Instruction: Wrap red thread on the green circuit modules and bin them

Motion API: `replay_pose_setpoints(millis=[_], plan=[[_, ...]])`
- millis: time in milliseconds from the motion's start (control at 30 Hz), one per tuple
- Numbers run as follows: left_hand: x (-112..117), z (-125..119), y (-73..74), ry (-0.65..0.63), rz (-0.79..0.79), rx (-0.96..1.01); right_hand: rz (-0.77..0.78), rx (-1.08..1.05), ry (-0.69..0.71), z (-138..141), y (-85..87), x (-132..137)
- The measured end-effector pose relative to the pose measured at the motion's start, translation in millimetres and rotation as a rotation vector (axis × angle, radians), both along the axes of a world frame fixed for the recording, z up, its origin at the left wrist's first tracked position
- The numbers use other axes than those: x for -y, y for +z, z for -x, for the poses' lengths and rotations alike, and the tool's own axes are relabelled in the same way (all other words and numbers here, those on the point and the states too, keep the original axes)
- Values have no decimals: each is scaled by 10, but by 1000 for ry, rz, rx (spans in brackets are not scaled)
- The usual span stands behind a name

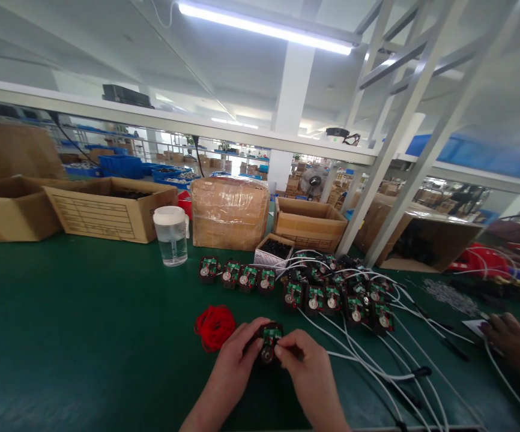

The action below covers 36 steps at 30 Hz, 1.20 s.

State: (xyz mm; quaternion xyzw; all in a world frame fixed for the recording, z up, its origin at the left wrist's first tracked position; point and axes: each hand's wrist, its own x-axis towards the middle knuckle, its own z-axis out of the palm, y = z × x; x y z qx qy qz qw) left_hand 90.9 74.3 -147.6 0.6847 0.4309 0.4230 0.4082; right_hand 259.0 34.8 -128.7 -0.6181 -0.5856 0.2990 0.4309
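Note:
Near the front of the green table, my left hand point(242, 348) is closed around the left side of a small black housing with a green circuit board point(269, 336). The fingertips of my right hand point(302, 355) pinch at its right side; whatever lies between them is too small to make out. A bundle of red wire point(215, 327) lies just left of my left hand. Beyond my hands sits a row of similar circuit-board units point(247, 277). More such units point(356, 309), with white cables point(359, 360) running from them, crowd to the right.
A lidded plastic water jug point(171, 235) stands behind the row. Cardboard boxes point(230, 213) line the back, with a small box of black parts point(274, 251) before them. White shelf posts point(399, 138) rise at right. Another person's hand point(507, 336) works at the right edge.

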Motion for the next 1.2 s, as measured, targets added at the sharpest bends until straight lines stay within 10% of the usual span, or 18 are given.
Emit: replay_pose_setpoints(millis=[500,667,967,1200], plan=[[4,-6,6,16,-10,-4,153,587,840,-191,855,-738],[34,-8,33,28,-33,3,172,528,716,-237,775,-582],[41,-9,11,12,-40,-19,10,-19,152,-135,6,-21],[44,2,22,-1,-38,-13,-16,427,399,-240,425,-185]])
